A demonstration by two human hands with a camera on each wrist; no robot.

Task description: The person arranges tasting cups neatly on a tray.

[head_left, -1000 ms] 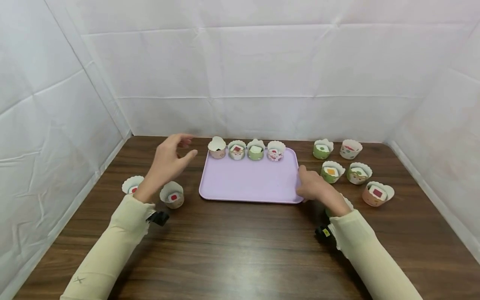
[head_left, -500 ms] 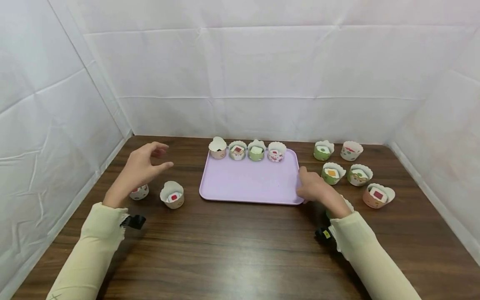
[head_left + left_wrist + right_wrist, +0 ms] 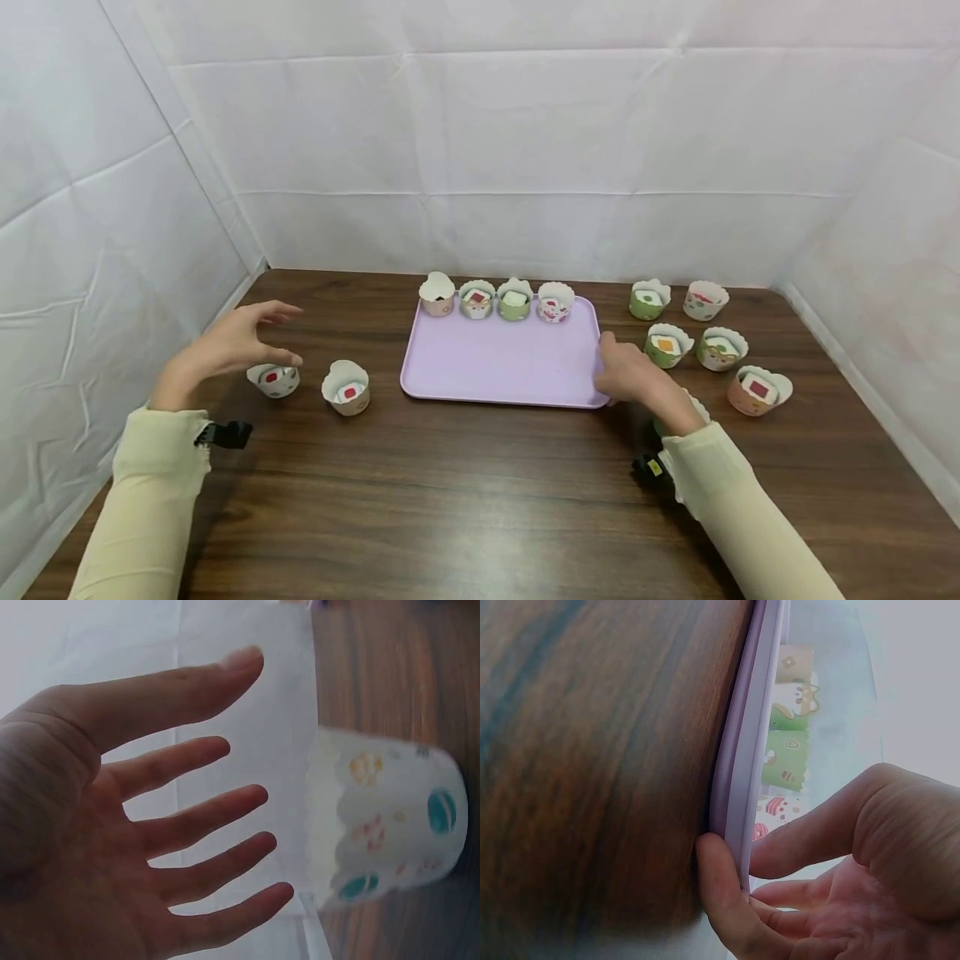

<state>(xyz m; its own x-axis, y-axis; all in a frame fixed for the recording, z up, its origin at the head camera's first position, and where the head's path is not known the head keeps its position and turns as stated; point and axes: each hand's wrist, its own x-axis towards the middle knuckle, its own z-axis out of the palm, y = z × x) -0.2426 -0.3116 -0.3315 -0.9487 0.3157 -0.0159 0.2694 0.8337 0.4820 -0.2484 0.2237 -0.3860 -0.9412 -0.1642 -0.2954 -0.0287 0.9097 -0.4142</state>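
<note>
My left hand (image 3: 225, 343), fingers spread with a gap to the thumb, hovers over a white paper baking cup (image 3: 279, 385) with a red-marked white block inside. In the left wrist view the printed side of this baking cup (image 3: 401, 817) is beyond the fingertips, and nothing is in the palm. A second baking cup (image 3: 348, 406) with a red-marked block stands to its right. My right hand (image 3: 636, 375) grips the right edge of a lilac tray (image 3: 498, 367). The right wrist view shows the thumb above the tray rim (image 3: 739, 780) and a finger beneath it.
Along the tray's far edge stands a row of several baking cups, from a pink one (image 3: 437, 305) to a red-and-white one (image 3: 555, 312). More filled cups, including a green one (image 3: 666, 354), are grouped right of the tray. White sheeting (image 3: 517, 167) encloses the brown table (image 3: 420, 508).
My left hand has moved left and slightly nearer, from beside the tray's back left corner to the leftmost cup. The right hand keeps its grip and the tray stays in place.
</note>
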